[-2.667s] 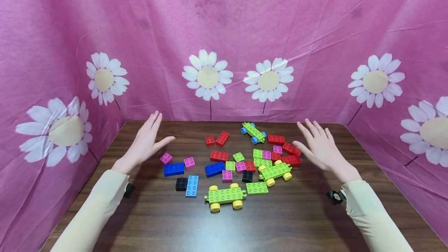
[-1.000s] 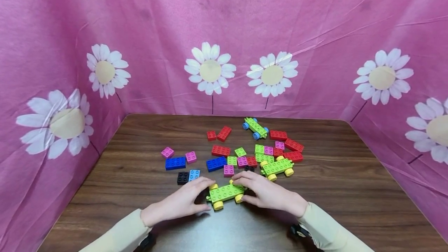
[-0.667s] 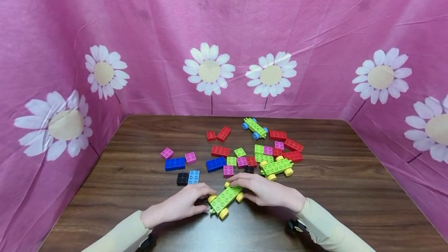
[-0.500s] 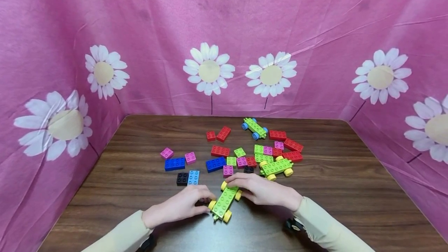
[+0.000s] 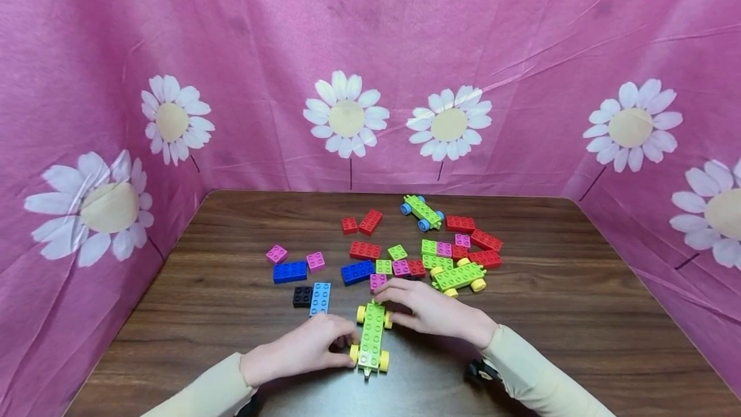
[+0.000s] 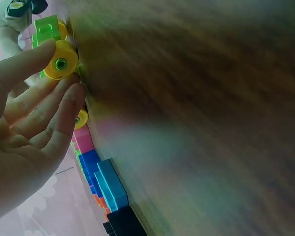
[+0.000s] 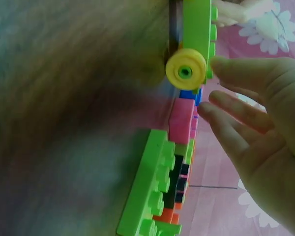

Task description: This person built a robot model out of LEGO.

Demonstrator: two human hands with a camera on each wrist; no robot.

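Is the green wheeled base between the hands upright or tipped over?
Upright: the green base shows its studs facing up, yellow wheels along both sides.

Looks like smooth, glossy plastic on the nearest green wheeled base (image 5: 371, 340) and red brick (image 5: 365, 250); shows sheeny wood grain on the table (image 5: 202, 314), creased cloth on the backdrop (image 5: 260, 31).

High head view, close wrist views

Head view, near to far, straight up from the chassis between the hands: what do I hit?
Yellow-wheeled lime chassis → pink 2x2 brick → lime 2x2 brick → straight red 2x4 brick → angled red 2x4 brick → daisy-print backdrop.
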